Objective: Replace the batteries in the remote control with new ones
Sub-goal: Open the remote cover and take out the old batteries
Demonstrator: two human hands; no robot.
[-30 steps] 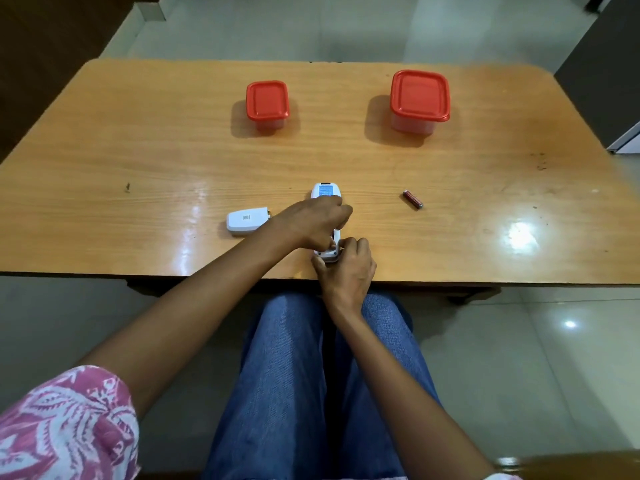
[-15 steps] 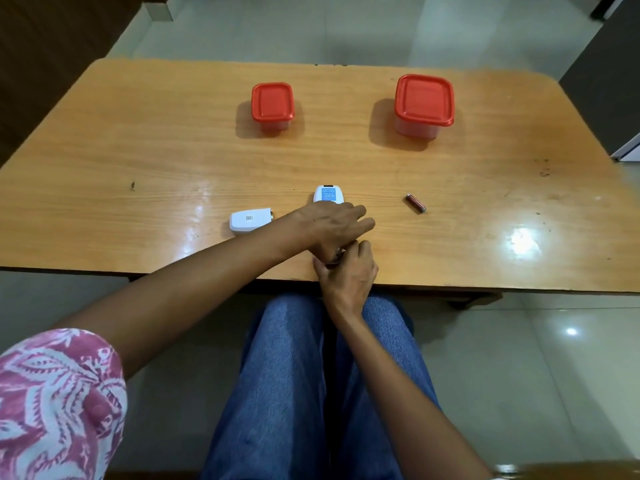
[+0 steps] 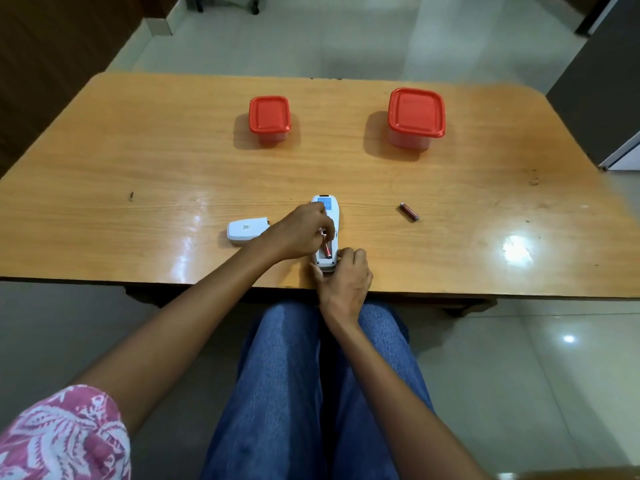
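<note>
A white remote control [image 3: 331, 209] lies face down near the table's front edge, its battery compartment uncovered. My right hand [image 3: 346, 278] grips the remote's near end. My left hand [image 3: 298, 233] reaches over the remote and pinches a red battery [image 3: 327, 250] that sits tilted in the compartment. The white battery cover [image 3: 246, 231] rests on the table just left of my left hand. A second red battery [image 3: 409, 212] lies loose on the table to the right of the remote.
Two clear containers with red lids stand at the back of the wooden table [image 3: 138, 168]: a small one [image 3: 269, 119] left of centre and a larger one [image 3: 416, 116] to the right. My knees in blue jeans sit under the front edge.
My left hand has drawn its spread fingers together over the compartment, and a red battery now shows between its fingertips. My right hand keeps its grip on the remote's near end.
</note>
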